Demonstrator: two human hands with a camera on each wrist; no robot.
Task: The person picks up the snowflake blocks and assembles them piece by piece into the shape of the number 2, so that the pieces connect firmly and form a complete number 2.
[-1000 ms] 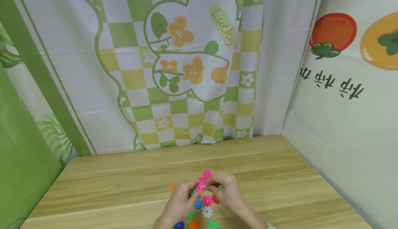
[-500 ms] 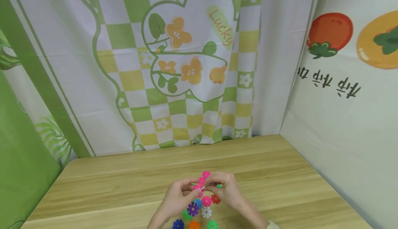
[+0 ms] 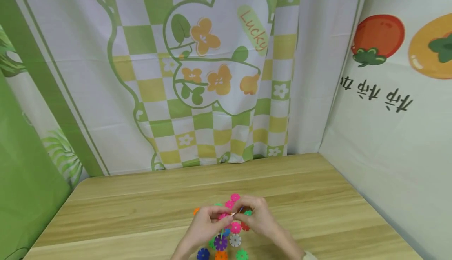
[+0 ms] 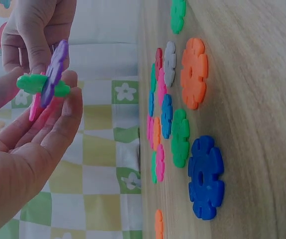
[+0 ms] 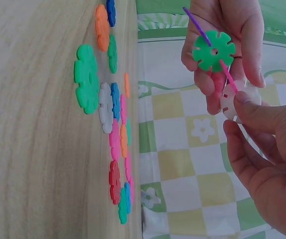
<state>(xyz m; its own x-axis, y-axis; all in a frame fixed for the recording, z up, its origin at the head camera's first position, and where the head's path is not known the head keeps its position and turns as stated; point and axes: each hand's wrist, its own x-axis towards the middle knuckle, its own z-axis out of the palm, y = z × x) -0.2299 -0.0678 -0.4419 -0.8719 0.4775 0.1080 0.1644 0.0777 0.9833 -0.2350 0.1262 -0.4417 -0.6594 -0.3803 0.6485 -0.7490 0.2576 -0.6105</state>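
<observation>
My left hand (image 3: 202,225) holds a small joined group of plastic flower-shaped discs above the table. In it a green notched disc (image 5: 208,56) crosses a purple disc (image 4: 56,74) and a pink disc (image 5: 228,76), slotted edge to edge. My right hand (image 3: 258,217) pinches a white disc (image 5: 248,98) between thumb and fingers. The white disc meets the pink disc's edge, where the fingertips of both hands come together. How deep it sits in the slot is hidden by the fingers.
Loose flower discs lie on the wooden table (image 3: 141,213) under and around the hands. Among them are a dark blue disc (image 4: 205,178), an orange disc (image 4: 194,73), a grey-white disc (image 3: 235,240) and a red disc (image 5: 115,182). A patterned curtain (image 3: 219,134) hangs behind.
The left hand has turned the joined discs, so the purple one, out of sight a second ago, now shows below it. Both hands remain close together, the right one nearly still.
</observation>
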